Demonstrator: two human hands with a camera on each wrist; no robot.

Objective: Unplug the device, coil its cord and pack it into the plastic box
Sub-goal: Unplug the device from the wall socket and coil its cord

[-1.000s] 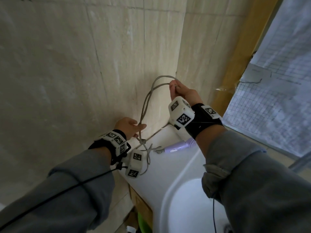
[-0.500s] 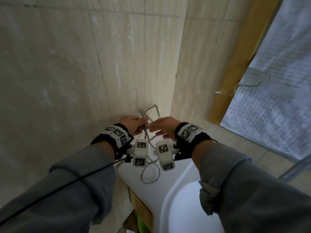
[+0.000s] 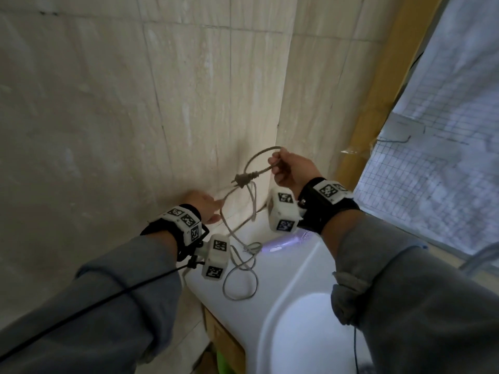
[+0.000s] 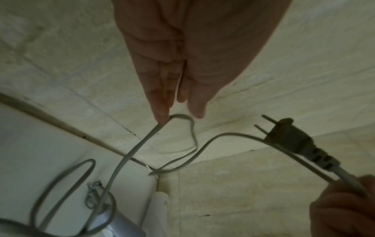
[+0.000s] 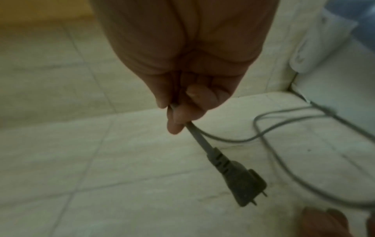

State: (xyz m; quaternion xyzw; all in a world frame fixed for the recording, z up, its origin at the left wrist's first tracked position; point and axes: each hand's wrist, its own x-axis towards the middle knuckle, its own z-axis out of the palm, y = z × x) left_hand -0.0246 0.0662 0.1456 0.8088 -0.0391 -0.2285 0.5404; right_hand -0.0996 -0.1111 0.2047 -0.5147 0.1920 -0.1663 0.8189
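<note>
My right hand [image 3: 279, 167] pinches the grey cord [image 3: 228, 228] just behind its dark two-pin plug [image 3: 243, 180], which hangs free of any socket. The right wrist view shows the right hand [image 5: 176, 115] holding the plug [image 5: 241, 184] in front of the wall. My left hand [image 3: 213, 209] is lower, fingers straight; a bend of the cord [image 4: 129, 154] lies against the left hand's [image 4: 178, 115] fingertips. More cord lies in loose loops [image 3: 240, 279] on the white counter, leading to the lavender-and-white device [image 3: 280, 242]. No plastic box is in view.
The white counter [image 3: 286, 282] holds a round sink basin [image 3: 302, 341] at the lower right. Beige tiled walls [image 3: 162, 117] meet in a corner behind the hands. A yellow frame [image 3: 383, 98] and a meshed window [image 3: 437, 184] stand to the right.
My right hand has moved up and to the right from beside the left hand, drawing the plug end of the cord with it. The left hand stays low by the wall.
</note>
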